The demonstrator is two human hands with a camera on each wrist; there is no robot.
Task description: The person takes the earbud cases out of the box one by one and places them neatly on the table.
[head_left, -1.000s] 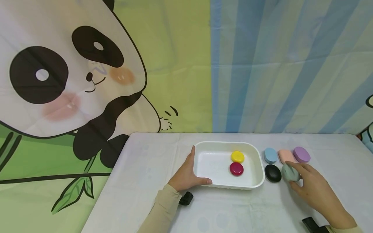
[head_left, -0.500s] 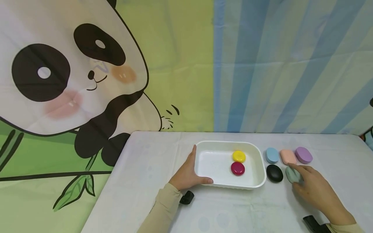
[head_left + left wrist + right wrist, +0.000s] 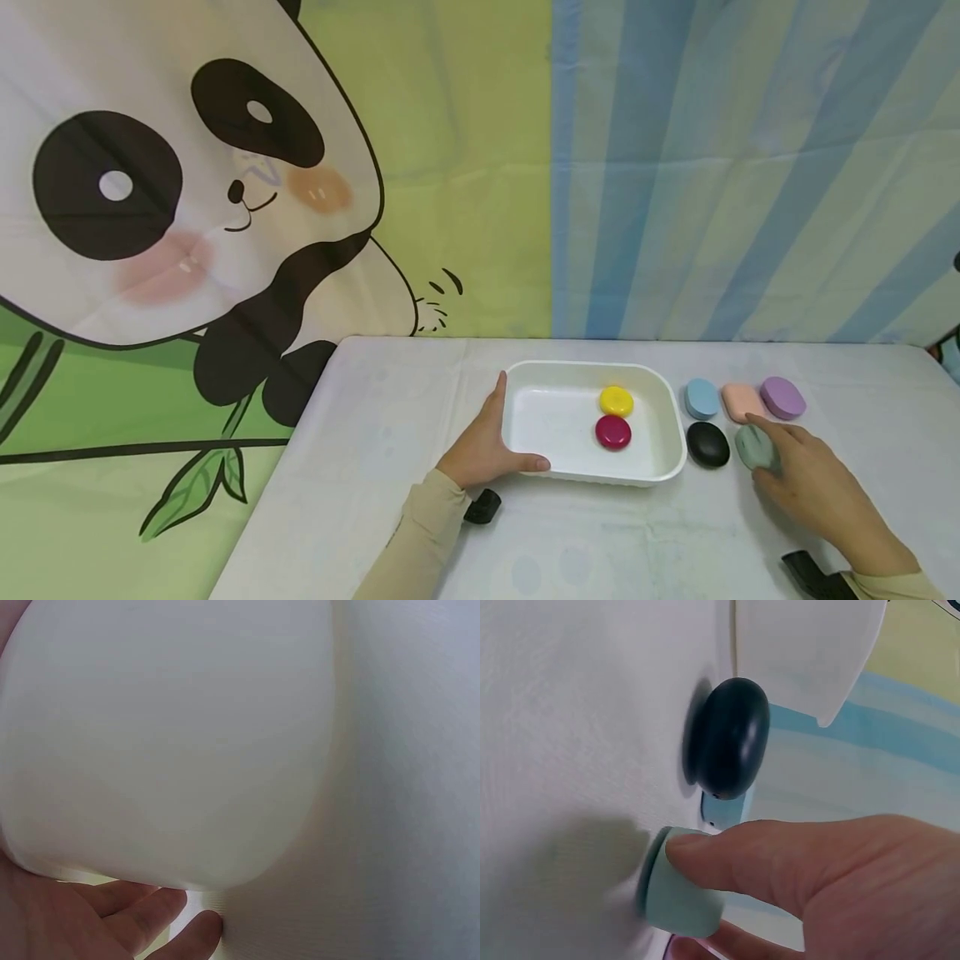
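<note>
The right hand (image 3: 813,487) curls its fingers over a pale green oval case (image 3: 752,447) lying on the white tablecloth (image 3: 375,467), apparently gripping it. Just left of it sits a black oval case (image 3: 707,444). The left hand (image 3: 483,450) clasps the near left corner of the white tray (image 3: 660,467), thumb along the front rim. Inside lie a crimson disc (image 3: 612,432) and, beyond, a yellow disc (image 3: 616,401).

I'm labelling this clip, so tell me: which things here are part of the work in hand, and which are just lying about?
In hand:
right hand gripping the green soap
left hand holding the white tray
yellow soap and red soap, in the tray

Lying about:
black soap
blue soap
pink soap
purple soap
</note>
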